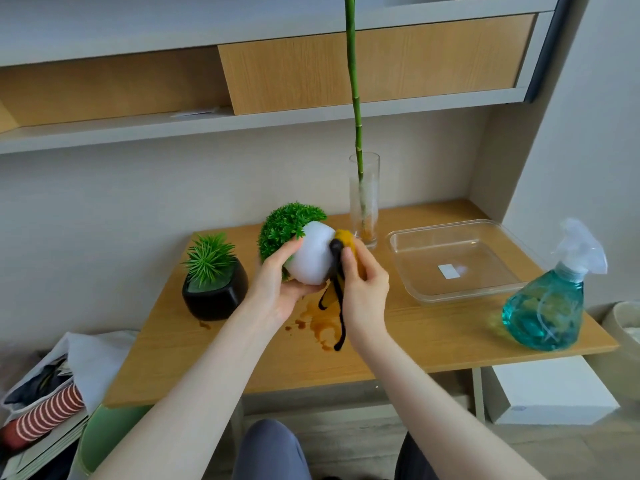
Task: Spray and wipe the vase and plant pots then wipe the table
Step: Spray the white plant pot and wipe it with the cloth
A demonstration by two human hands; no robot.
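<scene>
My left hand (277, 289) grips a round white plant pot (311, 258) with a green bushy plant (284, 226), lifted and tilted above the wooden table (398, 344). My right hand (363, 289) holds a yellow cloth with black edging (346, 244) pressed against the pot's right side; a black strip hangs down from it. A black pot with a spiky green plant (214, 289) stands at the table's left. A tall glass vase with a green stalk (364, 199) stands at the back. The teal spray bottle (550, 306) stands at the table's right edge.
Brown liquid stains (318, 323) lie on the table under my hands. A clear plastic tray (453, 265) sits at the right. Shelves run above along the wall. A bag with clothes (45, 393) lies at the lower left, a white box (550, 389) under the table.
</scene>
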